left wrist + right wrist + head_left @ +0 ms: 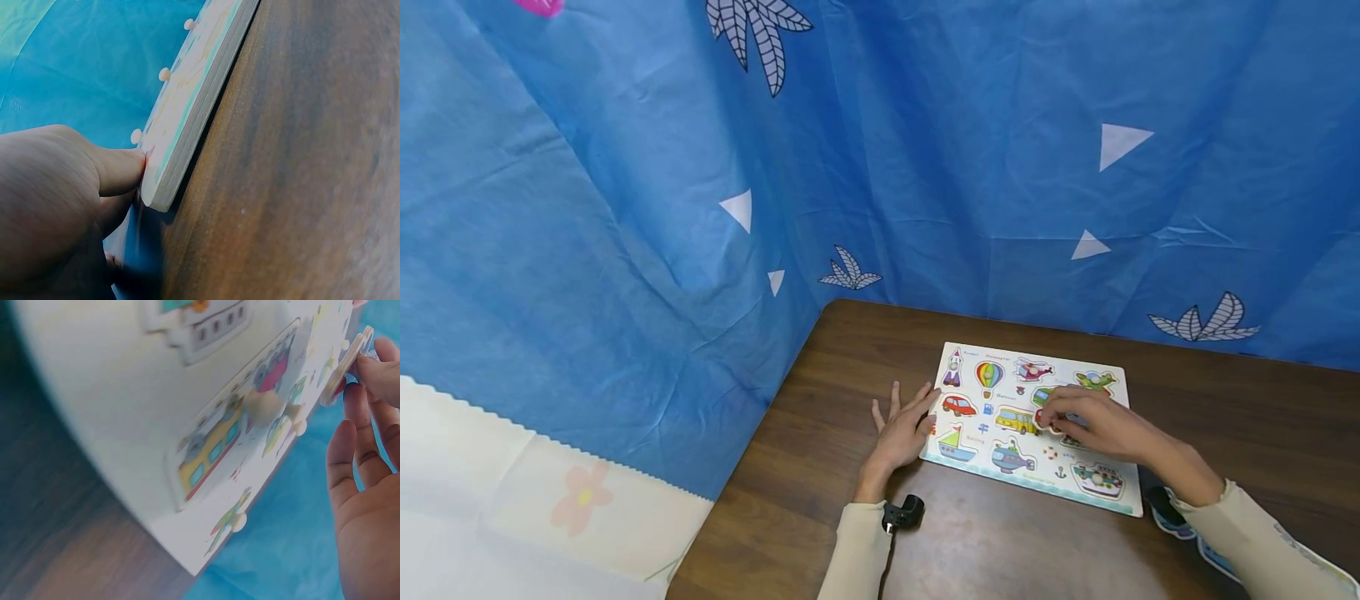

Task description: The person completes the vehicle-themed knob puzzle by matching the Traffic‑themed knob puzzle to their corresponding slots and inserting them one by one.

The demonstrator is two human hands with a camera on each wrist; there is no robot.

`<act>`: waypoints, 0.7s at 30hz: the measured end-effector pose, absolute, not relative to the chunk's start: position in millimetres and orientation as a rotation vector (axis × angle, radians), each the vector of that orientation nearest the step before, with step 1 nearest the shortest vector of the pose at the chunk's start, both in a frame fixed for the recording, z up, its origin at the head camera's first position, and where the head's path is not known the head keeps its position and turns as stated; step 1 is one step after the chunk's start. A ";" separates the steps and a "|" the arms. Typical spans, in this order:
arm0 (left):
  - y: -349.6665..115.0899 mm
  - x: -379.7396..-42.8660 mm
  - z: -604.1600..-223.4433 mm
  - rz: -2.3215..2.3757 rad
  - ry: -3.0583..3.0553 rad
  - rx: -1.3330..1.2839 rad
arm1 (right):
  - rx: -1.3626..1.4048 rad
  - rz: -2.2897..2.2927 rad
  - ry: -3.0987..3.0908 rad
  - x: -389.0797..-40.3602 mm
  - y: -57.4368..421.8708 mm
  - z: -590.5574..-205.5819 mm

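A white wooden peg puzzle board (1047,481) printed with vehicles lies on the table. My left hand (901,435) is at its left edge, fingers spread over the tabletop. In the left wrist view the thumb (122,170) touches the board's corner. Over the board's right half, my right hand (1093,423) pinches a small wooden puzzle piece (342,372) between thumb and fingertips; its picture is mostly hidden, with some red showing. Around that hand are the yellow bus (1017,421), the green plane (1096,382) and the ship (1097,481).
Several knobs (164,74) stick up from the board. Dark and blue flat shapes (1172,517) lie beside the board's lower right corner, partly under the right sleeve (1255,542). A blue curtain (962,167) hangs behind the brown table (820,433). A black wrist device (904,513) sits on the left wrist.
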State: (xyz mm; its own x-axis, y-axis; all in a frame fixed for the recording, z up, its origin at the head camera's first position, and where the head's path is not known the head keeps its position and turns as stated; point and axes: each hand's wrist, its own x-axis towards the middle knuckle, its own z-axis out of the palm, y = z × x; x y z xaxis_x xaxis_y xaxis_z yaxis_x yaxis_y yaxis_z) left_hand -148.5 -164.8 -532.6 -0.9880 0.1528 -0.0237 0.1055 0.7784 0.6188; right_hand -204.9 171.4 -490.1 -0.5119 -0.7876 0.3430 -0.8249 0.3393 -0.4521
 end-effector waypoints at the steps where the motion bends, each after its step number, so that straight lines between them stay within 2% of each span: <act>1: -164.4 -148.6 -532.6 1.000 2.892 0.211 | 1.515 0.905 -2.520 -205.6 169.7 -490.1; 10: -164.6 -147.4 -529.7 1.016 2.882 0.205 | 1.519 0.930 -2.676 -214.7 149.0 -490.8; 21: -164.9 -147.2 -530.4 1.017 2.886 0.212 | 1.556 0.943 -2.750 -230.7 100.4 -496.6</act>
